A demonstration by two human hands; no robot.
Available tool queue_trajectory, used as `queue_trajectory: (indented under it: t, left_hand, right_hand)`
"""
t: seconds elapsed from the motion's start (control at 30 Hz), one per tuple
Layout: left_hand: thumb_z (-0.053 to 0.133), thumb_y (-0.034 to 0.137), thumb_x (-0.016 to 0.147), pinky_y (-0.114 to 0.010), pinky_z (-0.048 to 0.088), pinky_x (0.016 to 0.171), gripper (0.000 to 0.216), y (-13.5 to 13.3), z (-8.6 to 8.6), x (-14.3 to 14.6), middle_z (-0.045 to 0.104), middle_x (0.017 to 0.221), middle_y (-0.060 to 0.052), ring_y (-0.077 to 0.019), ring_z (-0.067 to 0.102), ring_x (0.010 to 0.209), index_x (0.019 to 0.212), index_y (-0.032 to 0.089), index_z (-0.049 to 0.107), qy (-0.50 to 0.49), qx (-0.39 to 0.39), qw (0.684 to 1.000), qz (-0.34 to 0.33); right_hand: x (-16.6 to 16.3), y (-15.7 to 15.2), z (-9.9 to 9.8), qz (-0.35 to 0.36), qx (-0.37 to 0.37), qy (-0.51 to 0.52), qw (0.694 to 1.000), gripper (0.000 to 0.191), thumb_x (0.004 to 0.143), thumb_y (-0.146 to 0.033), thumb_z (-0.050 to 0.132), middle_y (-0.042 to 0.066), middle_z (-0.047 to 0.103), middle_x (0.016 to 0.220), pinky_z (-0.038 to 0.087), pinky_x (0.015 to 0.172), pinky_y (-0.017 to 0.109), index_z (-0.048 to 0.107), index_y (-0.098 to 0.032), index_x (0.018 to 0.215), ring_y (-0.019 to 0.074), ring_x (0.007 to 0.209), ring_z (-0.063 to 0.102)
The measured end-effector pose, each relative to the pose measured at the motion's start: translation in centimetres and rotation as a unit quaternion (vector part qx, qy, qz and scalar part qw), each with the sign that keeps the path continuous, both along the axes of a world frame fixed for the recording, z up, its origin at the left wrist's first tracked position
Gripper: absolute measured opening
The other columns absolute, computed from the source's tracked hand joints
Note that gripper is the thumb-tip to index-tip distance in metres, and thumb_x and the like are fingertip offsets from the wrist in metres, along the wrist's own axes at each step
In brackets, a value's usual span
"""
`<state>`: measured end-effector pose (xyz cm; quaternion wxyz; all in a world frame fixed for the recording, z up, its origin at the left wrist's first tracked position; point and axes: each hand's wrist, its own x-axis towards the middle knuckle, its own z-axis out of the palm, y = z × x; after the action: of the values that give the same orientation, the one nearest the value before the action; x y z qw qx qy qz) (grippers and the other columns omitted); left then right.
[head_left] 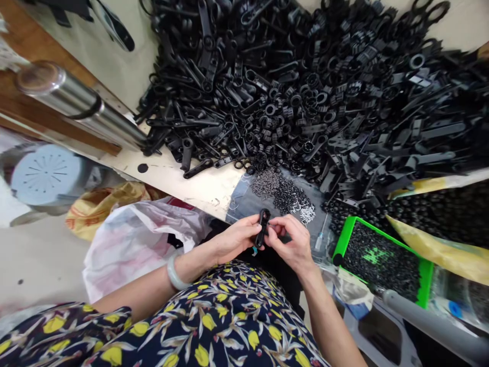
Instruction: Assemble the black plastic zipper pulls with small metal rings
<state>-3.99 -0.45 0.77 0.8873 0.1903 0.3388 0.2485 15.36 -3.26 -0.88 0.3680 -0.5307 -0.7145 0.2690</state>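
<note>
My left hand (239,237) grips an elongated black plastic part (263,227) with ring-like openings, held upright above my lap. Close against its right side, my right hand (291,239) has thumb and fingers pinched together; whatever lies between the fingertips is too small to make out. Just beyond both hands, a dark mat (244,196) carries small heaps of grey pieces (265,183), black pieces (292,196) and shiny metal pins (306,213).
A large pile of black plastic parts (275,92) covers the table's back. At right stands a green tray (349,229) of tiny black pieces. A steel thermos (84,104) is on the left, with a white bag (133,239) below the table edge.
</note>
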Motion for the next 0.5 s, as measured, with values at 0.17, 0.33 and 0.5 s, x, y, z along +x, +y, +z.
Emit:
queue_trajectory:
  t: [0.17,0.33,0.5]
  left_hand:
    - [0.081,0.039,0.086,-0.027,0.048,0.076,0.035,-0.5,-0.5,0.4,0.069,0.105,-0.009,-0.0134,0.058,0.081,0.11,0.014,0.075,0.001,-0.005,1.0,0.026]
    - [0.079,0.039,0.088,-0.026,0.049,0.078,0.033,-1.1,-0.8,0.5,0.068,0.099,-0.007,-0.0128,0.057,0.081,0.11,0.015,0.075,0.017,-0.015,0.999,0.046]
    - [0.079,0.04,0.088,-0.025,0.048,0.079,0.033,-1.7,-1.3,0.7,0.069,0.1,-0.008,-0.0143,0.058,0.086,0.11,0.015,0.076,0.015,-0.008,0.998,0.059]
  right_hand:
    - [0.1,-0.1,-0.1,0.002,-0.017,-0.036,0.999,0.009,0.095,-0.019,0.066,-0.002,0.06,0.076,0.045,0.065,0.029,0.068,-0.022,0.103,0.0139,0.068,0.054]
    - [0.1,-0.3,-0.4,0.012,-0.028,-0.06,0.998,0.009,0.096,-0.018,0.064,-0.003,0.057,0.075,0.044,0.065,0.029,0.068,-0.021,0.103,0.0139,0.069,0.054]
    - [-0.1,-0.5,-0.5,0.021,-0.024,-0.075,0.997,0.009,0.097,-0.018,0.063,-0.003,0.057,0.074,0.043,0.066,0.028,0.069,-0.02,0.103,0.0135,0.069,0.054]
